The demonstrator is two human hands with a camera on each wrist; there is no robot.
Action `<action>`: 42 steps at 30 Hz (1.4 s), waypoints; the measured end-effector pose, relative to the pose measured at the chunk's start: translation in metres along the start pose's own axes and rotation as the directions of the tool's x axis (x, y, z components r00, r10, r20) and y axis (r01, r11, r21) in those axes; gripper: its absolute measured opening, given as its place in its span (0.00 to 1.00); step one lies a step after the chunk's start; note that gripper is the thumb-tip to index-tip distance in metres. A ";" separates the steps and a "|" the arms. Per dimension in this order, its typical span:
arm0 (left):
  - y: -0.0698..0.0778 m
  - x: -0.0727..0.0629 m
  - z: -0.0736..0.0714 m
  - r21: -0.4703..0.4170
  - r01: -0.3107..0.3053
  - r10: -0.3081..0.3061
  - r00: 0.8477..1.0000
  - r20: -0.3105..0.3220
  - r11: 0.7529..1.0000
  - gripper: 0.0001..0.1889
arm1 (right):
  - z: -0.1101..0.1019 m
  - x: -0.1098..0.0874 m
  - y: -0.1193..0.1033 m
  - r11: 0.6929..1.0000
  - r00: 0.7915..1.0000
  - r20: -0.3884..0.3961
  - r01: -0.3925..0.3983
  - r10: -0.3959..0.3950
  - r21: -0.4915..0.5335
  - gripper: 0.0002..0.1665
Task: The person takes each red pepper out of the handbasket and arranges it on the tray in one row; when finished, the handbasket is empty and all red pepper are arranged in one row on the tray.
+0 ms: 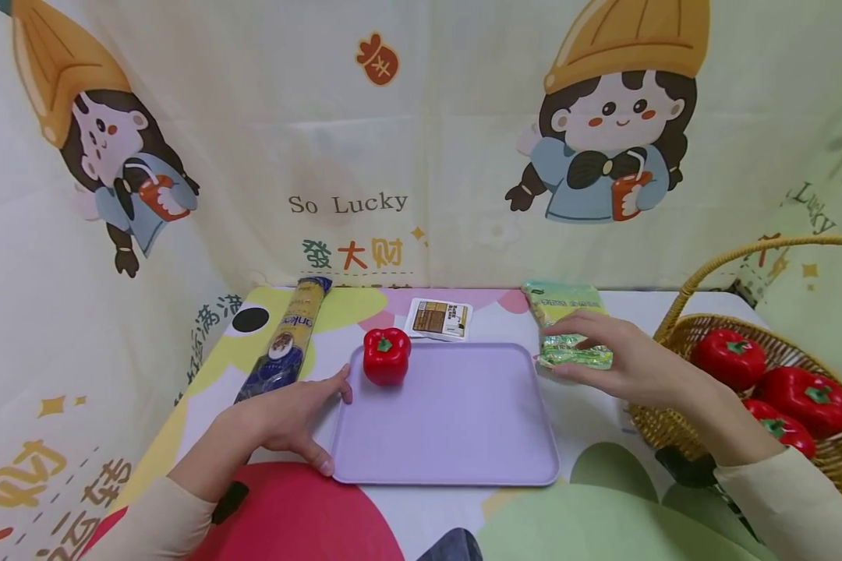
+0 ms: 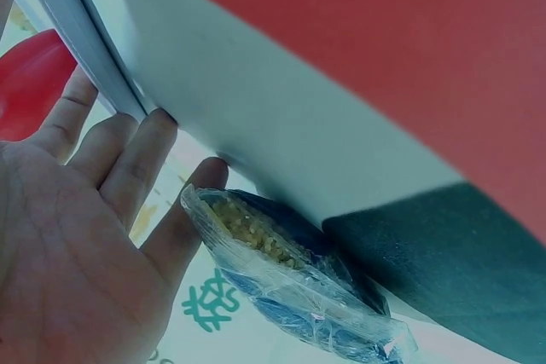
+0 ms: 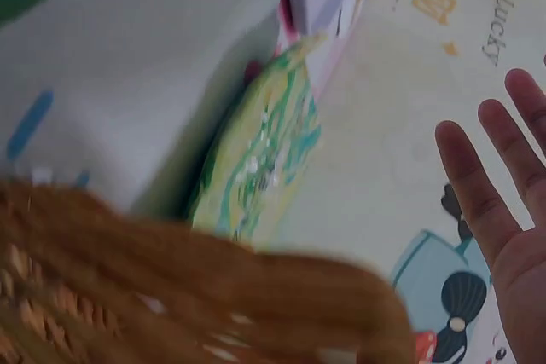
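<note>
A lavender tray (image 1: 456, 425) lies flat, and a red bell pepper (image 1: 386, 360) stands in its far left corner. My left hand (image 1: 288, 417) touches the tray's left rim, thumb and fingers spread along it; the left wrist view shows fingertips at the tray edge (image 2: 94, 40). Beside that hand lies a long blue-and-yellow plastic pack (image 1: 281, 343). Over a green-and-yellow packet (image 1: 564, 300) to the tray's right, my right hand (image 1: 620, 354) hangs with fingers apart. In the right wrist view the hand (image 3: 520, 253) holds nothing and looks separate from the packet (image 3: 264, 147).
A wicker basket (image 1: 656, 425) with a tall handle stands at the right under my forearm, with red bell peppers (image 1: 730, 358) inside. A small brown-and-white packet (image 1: 440, 319) lies behind the tray. Printed cloth hangs behind the table. A dark grey object (image 1: 452, 545) pokes in at the bottom.
</note>
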State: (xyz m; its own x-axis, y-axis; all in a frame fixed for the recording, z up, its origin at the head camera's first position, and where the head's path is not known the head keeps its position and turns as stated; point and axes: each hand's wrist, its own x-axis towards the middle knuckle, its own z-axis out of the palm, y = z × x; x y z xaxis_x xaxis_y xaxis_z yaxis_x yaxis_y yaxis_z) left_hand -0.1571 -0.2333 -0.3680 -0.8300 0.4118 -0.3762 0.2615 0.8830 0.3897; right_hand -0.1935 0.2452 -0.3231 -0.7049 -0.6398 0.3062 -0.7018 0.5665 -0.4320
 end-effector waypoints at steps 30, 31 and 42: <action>-0.002 0.000 0.001 -0.010 0.015 -0.015 1.000 -0.013 1.000 0.50 | -0.040 -0.030 0.001 0.991 0.995 -0.024 -0.103 0.101 -0.082 0.29; -0.002 0.000 0.001 -0.011 0.017 -0.017 1.000 -0.012 1.000 0.50 | -0.042 -0.030 0.000 0.991 0.995 -0.024 -0.103 0.102 -0.082 0.29; 0.000 0.000 0.000 -0.019 0.008 -0.008 1.000 0.003 1.000 0.51 | -0.055 -0.049 0.007 0.981 0.995 -0.035 -0.096 0.091 -0.171 0.28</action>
State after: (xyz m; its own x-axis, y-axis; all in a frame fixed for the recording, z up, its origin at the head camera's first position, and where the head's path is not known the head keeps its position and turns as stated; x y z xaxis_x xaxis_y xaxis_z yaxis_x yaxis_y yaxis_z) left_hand -0.1568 -0.2337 -0.3681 -0.8304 0.4056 -0.3820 0.2456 0.8819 0.4024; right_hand -0.1699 0.3092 -0.2946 -0.7692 -0.5668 0.2951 -0.6381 0.7059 -0.3074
